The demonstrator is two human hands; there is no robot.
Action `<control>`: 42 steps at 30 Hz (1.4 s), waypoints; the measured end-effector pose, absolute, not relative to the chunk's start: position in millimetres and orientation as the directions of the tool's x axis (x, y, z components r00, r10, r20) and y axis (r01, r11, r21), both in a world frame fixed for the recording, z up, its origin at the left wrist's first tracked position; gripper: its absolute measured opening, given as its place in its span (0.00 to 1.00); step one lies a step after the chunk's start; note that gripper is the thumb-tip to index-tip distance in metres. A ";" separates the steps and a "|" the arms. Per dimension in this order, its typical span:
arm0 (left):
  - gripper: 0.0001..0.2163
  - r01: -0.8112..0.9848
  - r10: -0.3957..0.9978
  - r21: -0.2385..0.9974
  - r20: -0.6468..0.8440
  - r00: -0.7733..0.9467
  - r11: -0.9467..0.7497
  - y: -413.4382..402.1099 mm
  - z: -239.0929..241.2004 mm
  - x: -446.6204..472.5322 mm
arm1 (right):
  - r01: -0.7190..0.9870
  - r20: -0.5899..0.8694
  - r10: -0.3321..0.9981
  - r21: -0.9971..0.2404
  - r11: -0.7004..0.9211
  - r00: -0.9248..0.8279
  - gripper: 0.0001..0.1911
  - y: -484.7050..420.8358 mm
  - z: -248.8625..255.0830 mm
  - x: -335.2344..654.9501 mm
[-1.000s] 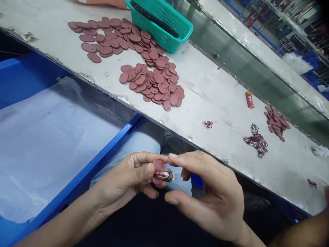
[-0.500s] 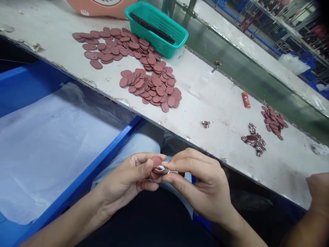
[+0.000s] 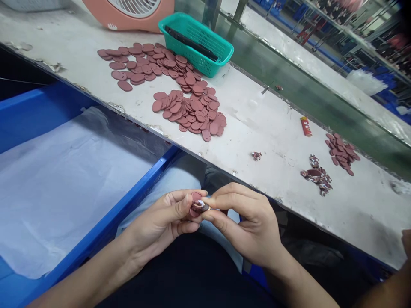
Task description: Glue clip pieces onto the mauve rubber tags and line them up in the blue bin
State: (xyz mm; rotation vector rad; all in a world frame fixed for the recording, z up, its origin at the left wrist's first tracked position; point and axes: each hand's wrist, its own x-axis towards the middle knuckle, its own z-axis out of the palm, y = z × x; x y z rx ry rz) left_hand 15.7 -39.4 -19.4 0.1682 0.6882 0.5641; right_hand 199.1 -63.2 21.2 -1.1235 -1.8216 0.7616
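Above my lap, my left hand (image 3: pixel 175 214) grips a reddish-brown oval disc (image 3: pixel 196 196) between thumb and fingers. Against its face lies a small brown and white painted figurine (image 3: pixel 203 206), pinched by the thumb and forefinger of my right hand (image 3: pixel 244 218). Fingertips cover part of both pieces, so how they join is hidden. A similar small figurine (image 3: pixel 256 155) lies alone on the table in front of my hands, and a cluster of figurines (image 3: pixel 322 179) sits farther right around a dark oval piece.
A large heap of oval discs (image 3: pixel 192 111) spreads over the table (image 3: pixel 244 128), below a green basket (image 3: pixel 224 55) holding a black item. An orange fan (image 3: pixel 135 19) stands behind. A red tube (image 3: pixel 306 126) and a smaller disc pile (image 3: pixel 342 153) lie right. Blue bin (image 3: pixel 150 175) at left; another person's arm (image 3: pixel 394 282) at right.
Both hands keep the same hold, with the figurine shifted slightly against the disc. The other person's hand has drawn away toward the right edge. The view has tilted slightly.
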 end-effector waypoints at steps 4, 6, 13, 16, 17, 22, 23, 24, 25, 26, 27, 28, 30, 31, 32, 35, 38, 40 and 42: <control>0.14 -0.455 0.551 0.315 -0.549 0.628 0.833 -39.8 -21.1 14.2 | 0.383 0.326 0.912 -0.832 0.401 -0.247 0.03 -61.7 18.2 199.2; 0.15 -0.464 0.555 0.311 -0.553 0.621 0.830 -40.5 -22.3 13.1 | 0.375 0.324 0.914 -0.838 0.397 -0.245 0.02 -61.1 16.7 198.2; 0.19 -0.463 0.552 0.315 -0.600 0.579 0.828 -41.7 -23.8 9.3 | 0.377 0.340 0.910 -0.832 0.408 -0.235 0.02 -57.1 15.0 193.1; 0.19 -0.474 0.557 0.309 -0.589 0.585 0.824 -39.1 -25.1 9.1 | 0.377 0.327 0.912 -0.835 0.401 -0.246 0.02 -54.9 13.9 191.9; 0.19 -0.475 0.558 0.309 -0.583 0.591 0.824 -37.5 -26.3 9.0 | 0.375 0.326 0.913 -0.837 0.399 -0.244 0.02 -54.4 13.2 191.5; 0.25 -0.457 0.594 0.381 -0.558 0.579 0.804 -30.9 -34.2 4.8 | 0.451 0.397 0.901 -0.781 0.433 -0.176 0.06 -51.0 4.3 186.4; 0.24 -0.473 0.632 0.421 -0.564 0.532 0.774 -31.0 -34.9 3.4 | 0.504 0.445 0.882 -0.731 0.459 -0.158 0.07 -49.2 0.8 184.3; 0.23 -0.496 0.679 0.469 -0.573 0.460 0.731 -31.7 -35.0 2.0 | 0.569 0.507 0.849 -0.660 0.491 -0.146 0.09 -47.1 -3.4 181.5; 0.21 -0.514 0.726 0.523 -0.577 0.374 0.680 -32.8 -34.5 0.7 | 0.636 0.576 0.804 -0.567 0.523 -0.148 0.10 -44.5 -8.2 178.2; 0.18 -0.523 0.767 0.577 -0.574 0.287 0.628 -33.9 -33.7 -0.3 | 0.698 0.640 0.750 -0.461 0.548 -0.165 0.11 -41.7 -13.3 174.4; 0.17 -0.517 0.799 0.628 -0.562 0.215 0.581 -34.8 -32.7 -1.0 | 0.746 0.689 0.699 -0.359 0.561 -0.194 0.12 -38.9 -18.5 170.3; 0.17 -0.502 0.825 0.674 -0.541 0.164 0.542 -35.2 -31.7 -1.6 | 0.776 0.719 0.656 -0.272 0.569 -0.229 0.12 -36.0 -23.6 165.8; 0.16 -0.460 0.862 0.746 -0.497 0.098 0.482 -33.6 -30.9 -2.9 | 0.797 0.742 0.608 -0.170 0.580 -0.284 0.11 -30.8 -32.8 156.8; 0.16 -0.437 0.874 0.772 -0.480 0.073 0.461 -31.7 -31.3 -4.1 | 0.796 0.744 0.597 -0.150 0.587 -0.300 0.10 -28.2 -36.7 152.4; 0.15 -0.415 0.882 0.794 -0.469 0.046 0.444 -29.4 -32.3 -5.8 | 0.790 0.745 0.591 -0.143 0.595 -0.310 0.10 -25.7 -40.2 148.3; 0.13 -0.352 0.895 0.840 -0.446 -0.012 0.414 -22.5 -37.5 -13.5 | 0.773 0.742 0.591 -0.158 0.614 -0.317 0.08 -17.0 -49.2 136.6; 0.12 -0.306 0.908 0.871 -0.416 -0.049 0.383 -17.9 -42.6 -22.3 | 0.765 0.724 0.612 -0.185 0.617 -0.319 0.08 -7.1 -56.0 125.8; 0.12 -0.278 0.912 0.887 -0.403 -0.080 0.368 -14.2 -45.4 -28.1 | 0.762 0.708 0.626 -0.194 0.618 -0.328 0.09 -2.2 -57.9 120.0; 0.14 -0.230 0.912 0.903 -0.394 -0.113 0.362 -6.6 -50.0 -35.6 | 0.748 0.687 0.634 -0.198 0.634 -0.355 0.10 -1.0 -56.2 117.2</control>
